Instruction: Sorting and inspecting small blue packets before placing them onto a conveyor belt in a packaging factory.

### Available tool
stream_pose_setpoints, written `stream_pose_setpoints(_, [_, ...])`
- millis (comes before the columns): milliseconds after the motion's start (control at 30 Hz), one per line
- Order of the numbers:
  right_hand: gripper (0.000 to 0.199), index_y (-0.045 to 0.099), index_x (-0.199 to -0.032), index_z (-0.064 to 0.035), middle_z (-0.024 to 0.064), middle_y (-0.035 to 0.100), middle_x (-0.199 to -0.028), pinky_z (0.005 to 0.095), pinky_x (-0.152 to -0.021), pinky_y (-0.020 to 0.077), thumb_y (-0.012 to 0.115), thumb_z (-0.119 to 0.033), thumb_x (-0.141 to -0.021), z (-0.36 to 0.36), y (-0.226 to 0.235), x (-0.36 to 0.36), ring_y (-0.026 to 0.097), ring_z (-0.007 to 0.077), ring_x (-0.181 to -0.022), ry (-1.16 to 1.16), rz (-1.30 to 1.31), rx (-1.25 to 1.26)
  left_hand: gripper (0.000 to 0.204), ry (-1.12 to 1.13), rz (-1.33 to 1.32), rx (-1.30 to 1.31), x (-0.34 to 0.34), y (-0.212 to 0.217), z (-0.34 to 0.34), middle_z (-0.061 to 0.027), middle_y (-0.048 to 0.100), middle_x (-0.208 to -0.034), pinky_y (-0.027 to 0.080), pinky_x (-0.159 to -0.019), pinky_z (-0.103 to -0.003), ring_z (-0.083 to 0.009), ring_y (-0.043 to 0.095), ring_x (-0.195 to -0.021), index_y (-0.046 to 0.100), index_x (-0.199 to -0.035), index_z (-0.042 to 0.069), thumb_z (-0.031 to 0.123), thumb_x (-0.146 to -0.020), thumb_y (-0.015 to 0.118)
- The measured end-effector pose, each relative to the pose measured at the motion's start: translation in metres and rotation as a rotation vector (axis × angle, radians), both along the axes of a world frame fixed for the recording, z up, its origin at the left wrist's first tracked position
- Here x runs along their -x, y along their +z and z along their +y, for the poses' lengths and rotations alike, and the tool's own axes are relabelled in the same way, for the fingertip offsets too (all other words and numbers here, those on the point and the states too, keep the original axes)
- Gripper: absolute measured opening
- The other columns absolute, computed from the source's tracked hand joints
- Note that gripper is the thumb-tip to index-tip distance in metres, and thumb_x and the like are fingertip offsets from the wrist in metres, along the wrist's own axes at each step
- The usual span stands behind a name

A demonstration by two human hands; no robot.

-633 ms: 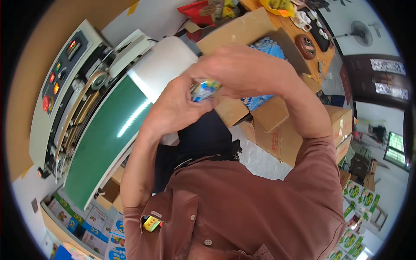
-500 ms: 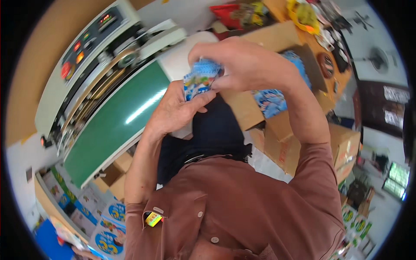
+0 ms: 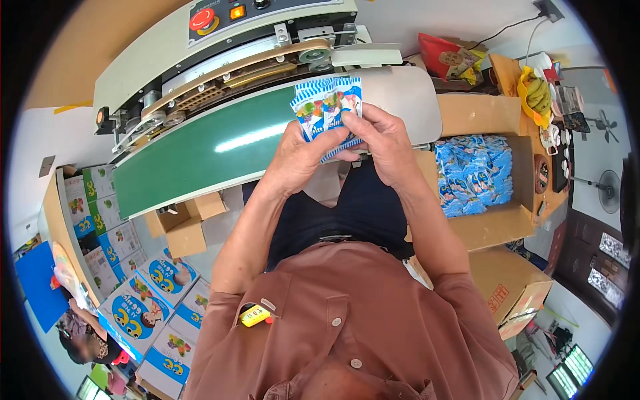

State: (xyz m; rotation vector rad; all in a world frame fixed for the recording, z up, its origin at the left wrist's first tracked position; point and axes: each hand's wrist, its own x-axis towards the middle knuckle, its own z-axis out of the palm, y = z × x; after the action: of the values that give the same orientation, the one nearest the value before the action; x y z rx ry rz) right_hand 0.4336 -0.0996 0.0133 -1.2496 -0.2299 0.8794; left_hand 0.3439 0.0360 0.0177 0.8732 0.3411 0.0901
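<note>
Several small blue-and-white packets point(image 3: 312, 115) with fruit pictures are fanned out between my hands, over the near edge of the green conveyor belt point(image 3: 180, 167). My left hand point(image 3: 295, 159) grips their lower left side, its thumb lying across the front. On the other side, my right hand point(image 3: 388, 143) is closed on the packets with its thumb pressed on the front one. Their striped top edges point up and away from me. To the right, an open cardboard box point(image 3: 490, 228) holds a heap of similar blue packets point(image 3: 475, 175).
A band sealing machine point(image 3: 220, 80) with a red button stands behind the belt. Stacked printed cartons point(image 3: 137, 317) are at left, a small open box point(image 3: 187, 233) below the belt. A closed carton point(image 3: 510, 287) and a yellow fruit basket point(image 3: 535, 97) are at right. Another person point(image 3: 87, 333) is at far left.
The view has turned and shifted. My right hand, blurred above the packets before, is now lower at their right side. The packets are spread apart and face me more plainly.
</note>
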Motion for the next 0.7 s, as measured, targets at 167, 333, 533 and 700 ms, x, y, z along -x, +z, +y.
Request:
stream_pose_setpoints(167, [0.028,0.065,-0.117,0.0,0.008,0.069,-0.102,0.0278,-0.069,0.0602,0.065,-0.019,-0.096,0.005,-0.008,0.001,0.067,0.0116,-0.087,-0.086,-0.085,0.02,0.034,0.036,0.124,-0.185,0.002,-0.007,0.01,-0.0074,0.071,-0.104,0.061,-0.062,-0.027,-0.0151,0.07,-0.086,0.063,-0.121,0.002,0.015,-0.091,0.071])
stream_pose_setpoints(333, [0.025,0.064,-0.114,-0.0008,0.008,0.07,-0.102,0.0271,-0.067,0.0616,0.066,-0.017,-0.096,0.006,-0.009,-0.011,0.069,0.0123,-0.087,-0.085,-0.055,0.034,0.034,0.052,0.195,-0.242,0.007,-0.005,0.019,-0.0103,0.071,-0.105,0.061,-0.061,-0.028,-0.0192,0.071,-0.089,0.061,-0.122,0.001,0.018,-0.094,0.068])
stream_pose_setpoints(533, [0.03,0.061,-0.119,-0.0006,0.0077,0.071,-0.101,0.0264,-0.063,0.0617,0.066,-0.017,-0.095,0.011,-0.011,-0.038,0.07,0.0127,-0.085,-0.135,0.003,0.108,0.035,0.165,0.121,-0.007,0.017,-0.01,0.034,-0.0153,0.071,-0.106,0.063,-0.062,-0.031,-0.024,0.072,-0.092,0.06,-0.12,-0.002,0.022,-0.094,0.067])
stream_pose_setpoints(700, [0.032,0.06,-0.121,-0.0004,0.0078,0.07,-0.102,0.0264,-0.063,0.0617,0.066,-0.017,-0.095,0.027,-0.008,-0.047,0.07,0.0127,-0.085,-0.055,0.003,0.187,0.038,0.181,0.217,-0.127,0.026,-0.007,0.043,-0.0166,0.07,-0.11,0.063,-0.065,-0.033,-0.0252,0.072,-0.095,0.058,-0.123,-0.002,0.021,-0.095,0.067])
